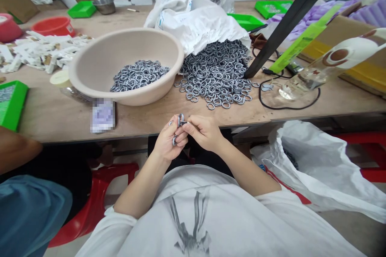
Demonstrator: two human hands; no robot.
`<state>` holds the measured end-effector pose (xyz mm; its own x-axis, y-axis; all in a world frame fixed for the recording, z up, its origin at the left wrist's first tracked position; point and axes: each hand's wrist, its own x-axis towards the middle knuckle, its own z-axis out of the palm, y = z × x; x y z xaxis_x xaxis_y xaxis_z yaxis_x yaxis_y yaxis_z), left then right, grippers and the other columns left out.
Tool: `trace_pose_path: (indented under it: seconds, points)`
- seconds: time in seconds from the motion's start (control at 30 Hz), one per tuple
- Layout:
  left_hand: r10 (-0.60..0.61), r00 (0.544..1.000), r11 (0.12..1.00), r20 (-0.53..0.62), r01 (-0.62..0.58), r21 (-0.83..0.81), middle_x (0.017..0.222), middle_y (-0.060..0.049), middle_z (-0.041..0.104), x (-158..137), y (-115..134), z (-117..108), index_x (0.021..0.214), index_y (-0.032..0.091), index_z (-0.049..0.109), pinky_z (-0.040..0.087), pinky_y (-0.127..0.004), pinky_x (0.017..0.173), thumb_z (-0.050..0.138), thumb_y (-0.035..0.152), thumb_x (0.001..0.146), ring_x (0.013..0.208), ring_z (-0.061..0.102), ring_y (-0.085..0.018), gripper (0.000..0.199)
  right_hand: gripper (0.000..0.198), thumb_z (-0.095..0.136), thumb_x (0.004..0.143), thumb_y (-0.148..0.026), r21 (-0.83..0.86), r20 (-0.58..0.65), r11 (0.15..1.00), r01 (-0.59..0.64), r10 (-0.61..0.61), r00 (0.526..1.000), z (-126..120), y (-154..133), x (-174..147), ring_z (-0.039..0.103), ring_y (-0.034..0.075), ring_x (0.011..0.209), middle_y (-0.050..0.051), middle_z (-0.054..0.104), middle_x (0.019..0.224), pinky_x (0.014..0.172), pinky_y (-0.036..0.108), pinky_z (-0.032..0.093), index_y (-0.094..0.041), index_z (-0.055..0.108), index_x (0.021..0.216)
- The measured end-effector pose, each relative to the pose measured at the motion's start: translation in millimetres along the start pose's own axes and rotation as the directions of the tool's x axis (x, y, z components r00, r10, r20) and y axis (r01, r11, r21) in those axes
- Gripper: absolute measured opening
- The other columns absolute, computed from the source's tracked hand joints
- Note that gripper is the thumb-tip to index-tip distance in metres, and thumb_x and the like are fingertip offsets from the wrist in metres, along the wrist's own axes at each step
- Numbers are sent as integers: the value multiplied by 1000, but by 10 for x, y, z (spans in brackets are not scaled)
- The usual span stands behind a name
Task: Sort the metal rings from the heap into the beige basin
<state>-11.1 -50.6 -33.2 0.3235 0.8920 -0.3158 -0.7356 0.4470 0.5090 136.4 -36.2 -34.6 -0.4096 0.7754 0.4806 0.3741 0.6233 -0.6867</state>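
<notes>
My left hand (pixel 169 141) is closed around a few grey metal rings (pixel 180 119), which stick out between the fingers above the table's front edge. My right hand (pixel 207 131) is closed too, pinching a small dark, flat, blade-like piece (pixel 183 123) whose tip meets one of those rings. Most of this piece is hidden by my fingers. Beyond my hands a big pile of loose metal rings (pixel 215 74) spills from a white sack (pixel 208 26) onto the table. More rings (pixel 138 75) lie in a wide beige basin (pixel 126 98) to the left of the pile.
A phone-sized object (pixel 103 115) lies by the basin. To the right are a dark slanted post (pixel 280 28), a clear bottle (pixel 313 78) and a black cable (pixel 286 108). An open white sack (pixel 319 156) stands at my right. Another person's arm (pixel 18 148) is at far left.
</notes>
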Motion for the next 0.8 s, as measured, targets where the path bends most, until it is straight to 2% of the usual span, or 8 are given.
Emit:
trace_pose_path:
  seconds: [0.1,0.27,0.33,0.5,0.6,0.67,0.73,0.8]
  points:
    - [-16,1000,1000,-22,16,-21,53,9,34,19,8,-37,81,18,50,21,-13,34,54,30,99,35,28,-3,22,40,45,101,-46,28,2,998,-55,55,998,57,65,40,46,11,58,-2,52,63,60,26,32,-20,50,71]
    - [-85,988,996,129,79,50,55,8,34,-67,-32,-43,80,17,53,22,-13,35,68,32,90,38,28,-3,24,49,43,98,-59,68,-137,966,-251,258,956,-24,278,157,44,13,60,-3,46,60,62,28,33,-21,48,66]
    - [-95,985,995,147,87,57,56,8,33,-90,-34,-32,80,16,53,21,-13,35,70,33,88,39,26,-3,26,50,42,97,-63,155,-171,953,-261,286,943,-65,293,167,47,14,64,-2,50,65,65,29,37,-21,54,73]
    - [-76,994,996,80,72,53,56,9,32,-48,-12,-20,78,19,47,21,-12,35,71,34,88,39,25,-3,30,43,65,85,-62,395,-56,910,-125,159,986,-8,104,109,61,17,85,3,67,93,80,31,47,-21,65,101]
    - [-86,991,988,104,72,133,55,10,32,-52,-24,8,80,20,48,21,-12,35,76,37,82,39,23,-3,34,40,68,83,-59,516,12,834,-194,220,976,45,76,121,59,15,76,1,65,83,73,29,47,-20,66,90]
    - [-100,985,969,141,64,237,55,10,34,-90,-9,66,81,19,50,21,-12,35,79,42,79,39,24,-3,37,45,65,83,-64,572,-7,784,-242,299,954,35,139,153,53,13,67,-1,59,72,66,27,45,-20,63,79]
    - [-52,985,933,166,-12,361,55,9,36,-134,77,168,79,19,51,21,-13,35,79,47,77,40,25,-3,40,50,64,81,-68,579,-99,773,-259,381,919,-20,242,182,45,11,61,-3,50,64,62,27,41,-20,59,71]
    - [128,972,853,195,-209,478,55,8,38,-143,271,308,76,19,53,21,-15,36,78,50,77,41,28,-4,40,51,66,78,-70,543,-199,795,-270,435,878,-113,354,198,39,11,59,-4,43,62,59,27,37,-20,55,68]
